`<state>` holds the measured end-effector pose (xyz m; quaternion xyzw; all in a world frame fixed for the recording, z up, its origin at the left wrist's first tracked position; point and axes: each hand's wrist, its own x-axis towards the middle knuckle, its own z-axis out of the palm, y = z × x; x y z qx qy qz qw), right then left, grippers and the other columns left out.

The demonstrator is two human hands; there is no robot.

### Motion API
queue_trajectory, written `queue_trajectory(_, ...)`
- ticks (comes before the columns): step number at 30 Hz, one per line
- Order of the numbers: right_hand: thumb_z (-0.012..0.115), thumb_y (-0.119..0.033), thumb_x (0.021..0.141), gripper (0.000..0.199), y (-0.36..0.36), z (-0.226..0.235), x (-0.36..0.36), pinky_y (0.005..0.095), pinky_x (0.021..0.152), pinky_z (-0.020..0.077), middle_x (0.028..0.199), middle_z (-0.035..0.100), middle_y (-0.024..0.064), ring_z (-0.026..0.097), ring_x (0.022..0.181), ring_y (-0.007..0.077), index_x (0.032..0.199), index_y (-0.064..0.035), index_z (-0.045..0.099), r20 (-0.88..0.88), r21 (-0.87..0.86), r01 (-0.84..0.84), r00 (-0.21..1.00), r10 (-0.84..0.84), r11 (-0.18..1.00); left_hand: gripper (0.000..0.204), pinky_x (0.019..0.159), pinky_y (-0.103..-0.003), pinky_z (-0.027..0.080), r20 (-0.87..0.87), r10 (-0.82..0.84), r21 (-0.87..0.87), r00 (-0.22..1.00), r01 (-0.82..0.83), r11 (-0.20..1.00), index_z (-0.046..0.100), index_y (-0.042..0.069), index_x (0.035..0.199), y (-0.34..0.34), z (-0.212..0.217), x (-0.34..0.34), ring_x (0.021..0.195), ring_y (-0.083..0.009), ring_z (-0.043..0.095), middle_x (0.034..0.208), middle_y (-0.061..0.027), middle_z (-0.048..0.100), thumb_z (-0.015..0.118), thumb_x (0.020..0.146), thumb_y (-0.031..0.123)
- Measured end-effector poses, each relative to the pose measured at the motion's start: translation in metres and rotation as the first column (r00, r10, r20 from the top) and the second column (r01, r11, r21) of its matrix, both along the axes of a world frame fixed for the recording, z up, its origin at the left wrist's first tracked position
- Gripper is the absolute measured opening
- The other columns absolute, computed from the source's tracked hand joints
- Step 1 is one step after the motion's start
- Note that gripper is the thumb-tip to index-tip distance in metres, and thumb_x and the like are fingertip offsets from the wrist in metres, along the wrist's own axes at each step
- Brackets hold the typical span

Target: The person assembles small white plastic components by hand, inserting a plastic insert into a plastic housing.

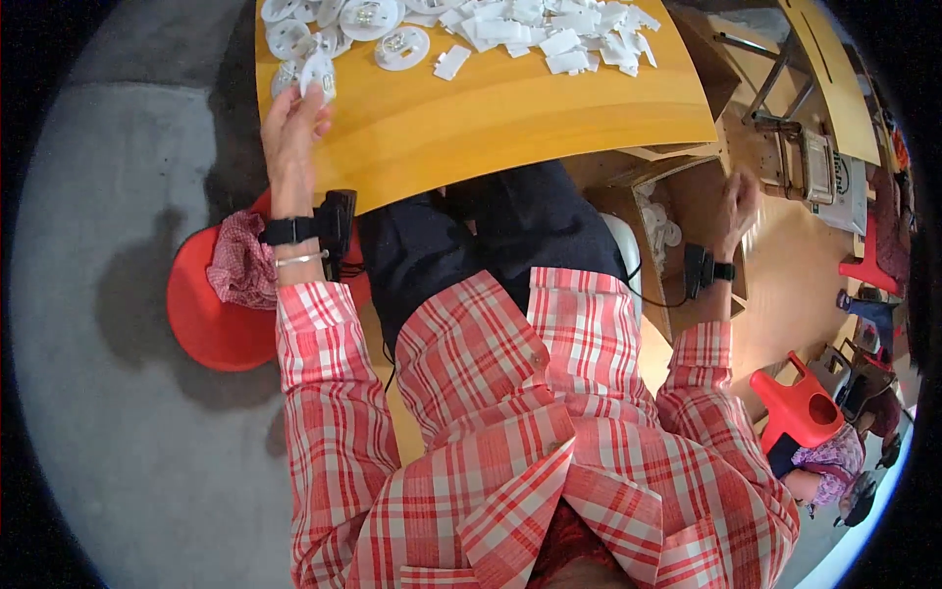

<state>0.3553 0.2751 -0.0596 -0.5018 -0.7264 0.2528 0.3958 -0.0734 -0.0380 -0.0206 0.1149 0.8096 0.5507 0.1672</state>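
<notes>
At the table's left edge my left hand (292,130) is closed, its thumb and fingertips pinching a white round plastic part (317,73). Several more white round plastic pieces (371,18) with metal-looking fittings lie beside it at the far left of the table. My right hand (738,208) is off the table, above the right side of an open cardboard box (677,169); its fingers are smeared by motion, so their grip does not show. Inside that box lie white round pieces (667,232).
A heap of flat white rectangular pieces (559,41) covers the far middle of the yellow table (491,113). A red stool (211,319) with a checked cloth (243,260) stands at my left. Farther right are a red plastic stool (800,407) and another person (834,461).
</notes>
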Motion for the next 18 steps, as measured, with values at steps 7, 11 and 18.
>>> queue_trajectory(7, 0.057, -0.015, 0.087, 0.016, -0.053, 0.066, -0.197, 0.0328, 0.067, 0.0507, 0.087, 0.065, 0.0113, 0.064, 0.076, 0.0228, 0.101, -0.0089, 0.061, 0.142, 0.152, -0.716, 0.698, 0.702, 0.681, 0.034, 0.069, -0.028, 0.049, 0.464, -0.349, 0.626, 0.814, -0.023, 0.779, 0.049, 0.004, 0.114, 0.002, 0.002, 0.033, 0.085, -0.0229, 0.062, 0.103, -0.0128, 0.061, 0.057, 0.09, 0.027)
queue_trajectory(11, 0.057, -0.016, 0.087, 0.021, -0.083, 0.066, -0.263, 0.0344, 0.068, 0.0499, 0.084, 0.062, 0.0128, 0.061, 0.075, 0.0285, 0.105, -0.0076, 0.059, 0.322, 0.298, -0.85, 0.517, 0.793, 0.433, 0.035, 0.073, -0.031, 0.053, 0.472, -0.449, 0.713, 0.759, -0.029, 0.701, 0.047, 0.004, 0.119, 0.005, 0.003, 0.052, 0.093, -0.0277, 0.062, 0.109, -0.0173, 0.059, 0.053, 0.091, 0.026)
queue_trajectory(18, 0.059, -0.027, 0.084, 0.026, -0.096, 0.032, -0.301, 0.0403, 0.066, 0.0485, 0.082, 0.062, 0.0151, 0.061, 0.075, 0.0334, 0.103, -0.008, 0.06, 0.477, 0.154, -0.817, 0.554, 0.682, 0.556, 0.04, 0.076, -0.033, 0.054, 0.471, -0.521, 0.782, 0.712, -0.064, 0.62, 0.042, 0.002, 0.123, 0.003, 0.004, 0.067, 0.096, -0.0314, 0.062, 0.114, -0.0224, 0.056, 0.05, 0.093, 0.026)
